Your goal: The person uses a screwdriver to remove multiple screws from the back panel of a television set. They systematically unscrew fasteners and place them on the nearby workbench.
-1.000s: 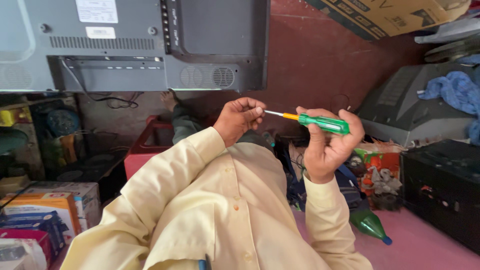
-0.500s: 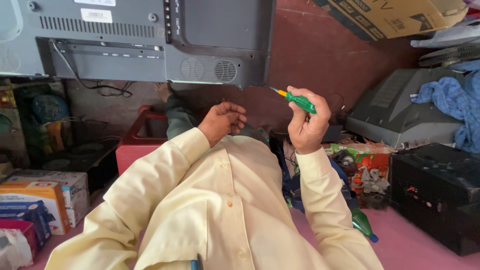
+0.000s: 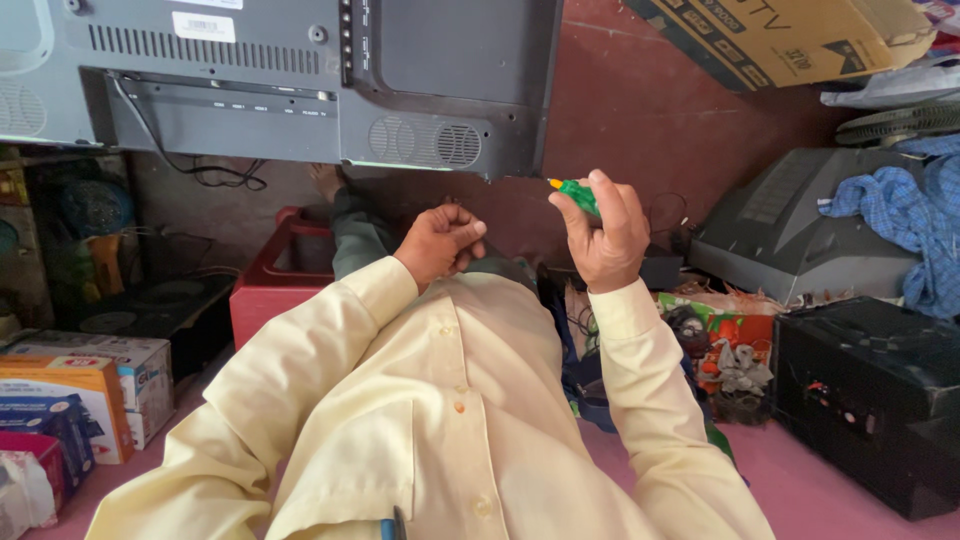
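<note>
Gripping a green-handled screwdriver [image 3: 577,194] in the right hand [image 3: 605,240], fingers wrapped tight, its axis tilting up-left toward the television's back panel [image 3: 300,90] just above. The left hand [image 3: 440,243] sits beside it, curled shut and seemingly empty.

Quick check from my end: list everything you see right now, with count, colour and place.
Television back panel: one, grey, top left.
Screwdriver: one, green handle, in right hand.
Crate: one, red, centre left.
Cardboard boxes: several, orange, white and blue, lower left.
Flat carton: one, brown, top right.
Old television: one, grey, right.
Cloth: one, blue checked, far right.
Black case: one, lower right.
Left hand: closed, no tool.
Right hand: fingers around screwdriver.
</note>
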